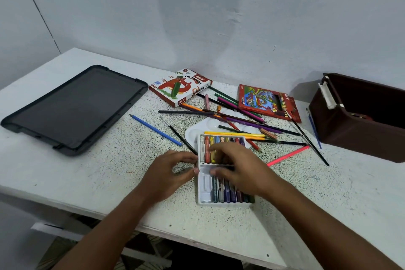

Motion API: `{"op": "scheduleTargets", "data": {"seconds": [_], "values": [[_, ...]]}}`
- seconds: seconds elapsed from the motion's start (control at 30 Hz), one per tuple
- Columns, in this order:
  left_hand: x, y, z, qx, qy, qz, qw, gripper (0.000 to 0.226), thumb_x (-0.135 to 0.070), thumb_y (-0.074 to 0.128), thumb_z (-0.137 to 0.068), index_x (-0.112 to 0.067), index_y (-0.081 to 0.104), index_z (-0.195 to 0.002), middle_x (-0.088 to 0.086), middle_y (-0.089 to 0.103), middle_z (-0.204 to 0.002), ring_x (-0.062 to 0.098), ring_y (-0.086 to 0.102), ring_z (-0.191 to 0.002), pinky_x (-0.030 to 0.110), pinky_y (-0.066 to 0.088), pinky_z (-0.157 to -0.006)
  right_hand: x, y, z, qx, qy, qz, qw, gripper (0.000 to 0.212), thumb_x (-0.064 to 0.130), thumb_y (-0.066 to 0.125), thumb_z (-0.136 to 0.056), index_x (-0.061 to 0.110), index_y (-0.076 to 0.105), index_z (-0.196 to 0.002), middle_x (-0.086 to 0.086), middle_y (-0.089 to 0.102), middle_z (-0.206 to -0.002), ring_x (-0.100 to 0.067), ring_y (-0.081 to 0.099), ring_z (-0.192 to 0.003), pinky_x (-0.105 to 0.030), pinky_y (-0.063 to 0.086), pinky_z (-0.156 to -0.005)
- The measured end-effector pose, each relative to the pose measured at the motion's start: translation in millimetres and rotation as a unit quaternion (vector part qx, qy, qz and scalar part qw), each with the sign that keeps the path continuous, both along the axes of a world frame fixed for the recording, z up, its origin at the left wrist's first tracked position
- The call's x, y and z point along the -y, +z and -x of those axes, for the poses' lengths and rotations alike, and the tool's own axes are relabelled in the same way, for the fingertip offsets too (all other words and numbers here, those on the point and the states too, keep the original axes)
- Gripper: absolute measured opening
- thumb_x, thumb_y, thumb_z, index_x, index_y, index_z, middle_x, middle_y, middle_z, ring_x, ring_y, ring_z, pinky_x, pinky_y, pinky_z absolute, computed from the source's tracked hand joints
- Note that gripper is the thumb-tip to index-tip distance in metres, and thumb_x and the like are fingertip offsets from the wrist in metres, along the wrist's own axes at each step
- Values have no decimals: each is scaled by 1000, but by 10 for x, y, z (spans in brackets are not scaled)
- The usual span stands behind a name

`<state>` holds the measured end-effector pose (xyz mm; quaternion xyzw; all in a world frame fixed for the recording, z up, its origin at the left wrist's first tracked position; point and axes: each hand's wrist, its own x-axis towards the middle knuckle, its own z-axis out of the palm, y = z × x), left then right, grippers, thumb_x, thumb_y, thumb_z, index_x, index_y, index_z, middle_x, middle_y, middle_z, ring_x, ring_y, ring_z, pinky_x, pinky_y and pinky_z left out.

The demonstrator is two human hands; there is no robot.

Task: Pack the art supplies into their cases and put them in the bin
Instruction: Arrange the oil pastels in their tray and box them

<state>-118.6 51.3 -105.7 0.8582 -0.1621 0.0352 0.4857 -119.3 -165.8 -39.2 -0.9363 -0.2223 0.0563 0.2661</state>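
White plastic pastel tray [202, 190] lies long axis away from viewer, two rows of crayons. Left hand [173, 173] pinches tray's left edge; right hand [236, 169] curled over crayons, hold unclear.

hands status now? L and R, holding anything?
Left hand: fingers pinch the left edge of the white pastel tray, steadying it.
Right hand: over the tray, fingers curled on the pastels; exact grip cannot be told.

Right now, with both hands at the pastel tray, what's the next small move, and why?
Probably seat the pastel under the right hand into the tray; its left slots look empty. The left hand steadies the tray's edge, and the oil pastels box waits behind.
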Motion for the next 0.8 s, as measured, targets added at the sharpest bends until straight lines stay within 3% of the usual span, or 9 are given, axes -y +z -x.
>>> {"op": "scheduleTargets", "data": {"seconds": [0.1, 0.27, 0.4, 0.57, 0.7, 0.8], "values": [[0, 8, -1, 2, 5, 3, 1000, 41, -56, 64, -70, -34, 70, -104, -18, 68, -96, -2, 63, -93, 22, 50, -85, -36, 139, -336, 22, -83, -47, 995, 29, 30, 62, -92, 25, 58, -120, 13, 58, -96, -4, 55, -84, -22, 44, -74], [6, 24, 0, 1, 2, 5, 1000, 39, -55, 64, -71, -35, 69, -104, -19, 68, -96, -1, 62, -94, 23, 50, -84, -123, 94, -1123, 28, -189, -12, 981, 27, 22, 56, -94, 11, 59, -119, -7, 68, -108, -20, 62, -86, -28, 45, -72], [-1, 26, -12, 7, -4, 8, 1000, 38, -51, 66, -73, -31, 70, -105, -17, 69, -97, 0, 63, -94, 26, 50, -84, -272, 67, -1533, 40, -204, 63, 976, 29, 26, 52, -95, 6, 61, -113, -16, 66, -110, -32, 59, -101, -35, 46, -80], [-2, 34, -8, -2, -7, 19, 1000, 37, -49, 66, -73, -29, 71, -104, -17, 68, -97, 1, 63, -94, 16, 47, -83, -408, -47, -1837, 39, -228, 101, 968, 35, 36, 45, -97, 7, 57, -112, -17, 64, -110, -34, 57, -103, -35, 42, -74], [-7, 46, -10, -15, -11, -1, 1000, 39, -54, 62, -73, -33, 70, -106, -21, 65, -98, -1, 60, -97, 8, 43, -82, -468, -129, -1945, 0, -236, 79, 969, 25, 28, 56, -90, 8, 57, -105, -15, 64, -104, -32, 58, -96, -32, 39, -68], [-10, 49, -19, -19, -9, -7, 1000, 38, -55, 62, -73, -35, 70, -105, -21, 65, -98, -1, 60, -95, 14, 44, -83, -498, -157, -1974, 3, -244, 89, 966, 30, 28, 63, -86, 7, 57, -107, -15, 64, -107, -33, 60, -98, -33, 42, -68]]}}
